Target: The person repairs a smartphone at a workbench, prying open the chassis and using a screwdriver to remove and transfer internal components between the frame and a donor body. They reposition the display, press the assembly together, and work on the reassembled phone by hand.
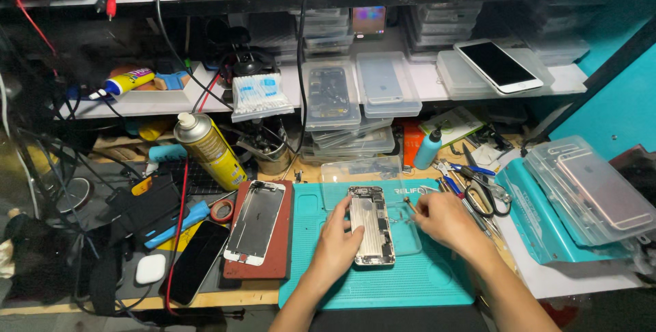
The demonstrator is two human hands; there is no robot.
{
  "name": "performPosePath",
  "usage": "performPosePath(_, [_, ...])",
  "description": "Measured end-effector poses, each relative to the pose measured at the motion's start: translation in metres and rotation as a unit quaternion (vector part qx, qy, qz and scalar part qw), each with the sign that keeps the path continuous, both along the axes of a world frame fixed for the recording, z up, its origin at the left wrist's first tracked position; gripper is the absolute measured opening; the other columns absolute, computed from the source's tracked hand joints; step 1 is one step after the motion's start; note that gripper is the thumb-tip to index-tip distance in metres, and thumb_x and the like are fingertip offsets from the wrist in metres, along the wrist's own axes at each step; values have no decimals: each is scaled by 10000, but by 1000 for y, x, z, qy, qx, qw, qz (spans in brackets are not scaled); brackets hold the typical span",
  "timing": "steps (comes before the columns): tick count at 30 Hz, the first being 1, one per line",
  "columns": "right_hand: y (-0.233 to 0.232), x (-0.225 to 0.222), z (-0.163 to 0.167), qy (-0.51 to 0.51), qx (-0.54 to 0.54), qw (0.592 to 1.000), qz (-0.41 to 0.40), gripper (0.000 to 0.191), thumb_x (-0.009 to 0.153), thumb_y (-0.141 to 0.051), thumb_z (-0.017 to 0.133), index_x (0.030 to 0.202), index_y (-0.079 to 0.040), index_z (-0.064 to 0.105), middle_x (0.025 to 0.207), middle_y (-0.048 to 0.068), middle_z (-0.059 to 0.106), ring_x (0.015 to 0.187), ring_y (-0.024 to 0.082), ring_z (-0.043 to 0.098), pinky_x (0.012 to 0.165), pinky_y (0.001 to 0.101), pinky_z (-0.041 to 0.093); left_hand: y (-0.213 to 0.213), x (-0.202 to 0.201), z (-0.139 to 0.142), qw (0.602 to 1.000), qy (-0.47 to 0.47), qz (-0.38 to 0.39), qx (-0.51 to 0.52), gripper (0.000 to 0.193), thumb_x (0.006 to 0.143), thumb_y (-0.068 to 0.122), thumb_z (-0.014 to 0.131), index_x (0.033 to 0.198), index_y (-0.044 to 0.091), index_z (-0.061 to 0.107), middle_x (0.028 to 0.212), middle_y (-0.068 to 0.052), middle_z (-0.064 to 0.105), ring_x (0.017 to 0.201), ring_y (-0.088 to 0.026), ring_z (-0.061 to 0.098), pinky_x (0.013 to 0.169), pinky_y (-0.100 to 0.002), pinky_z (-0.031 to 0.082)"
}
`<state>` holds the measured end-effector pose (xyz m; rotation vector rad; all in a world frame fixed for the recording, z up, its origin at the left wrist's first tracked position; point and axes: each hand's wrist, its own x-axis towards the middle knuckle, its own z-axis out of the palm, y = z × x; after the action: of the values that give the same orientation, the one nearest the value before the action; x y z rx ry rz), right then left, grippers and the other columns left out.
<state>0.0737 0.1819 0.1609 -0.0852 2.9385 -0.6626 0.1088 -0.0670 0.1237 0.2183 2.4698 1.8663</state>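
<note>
An opened phone body [372, 225], silver with bare circuitry, lies on a teal work mat [383, 281]. My left hand [337, 240] rests against its left edge, thumb on the metal. My right hand [443, 219] is just right of the phone and grips a small screwdriver [410, 204] whose tip points toward the phone's upper right corner. To the left, a detached phone screen [257, 222] lies face down on a dark red pad [281, 253].
A black phone [197, 261] and a white earbud case [150, 268] lie left. A yellow spray can [213, 149], scissors and tweezers [478, 185], stacked clear parts boxes [342, 110], a white phone [499, 65] on the shelf and boxed phones [594, 192] ring the mat.
</note>
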Motion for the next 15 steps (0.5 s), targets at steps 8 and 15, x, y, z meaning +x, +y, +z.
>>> performPosePath(8, [20,-2,-28,-38,53,998,-7,222,795,-206,777,900,-10,779,878,233,744,870,369,743,853,446,581,-33,19,37,974,179,115,-82,440,891,93,706,1304,-12,600,1321,-194,646,1194,-368,660,1009,-408,534])
performPosePath(15, [1,8,0,-7,85,996,0,235,860,-229,728,948,-22,793,896,241,750,870,375,745,869,448,584,-110,25,43,869,244,276,-332,610,776,171,812,1285,-67,574,1348,-237,566,1279,-437,513,1064,-498,439])
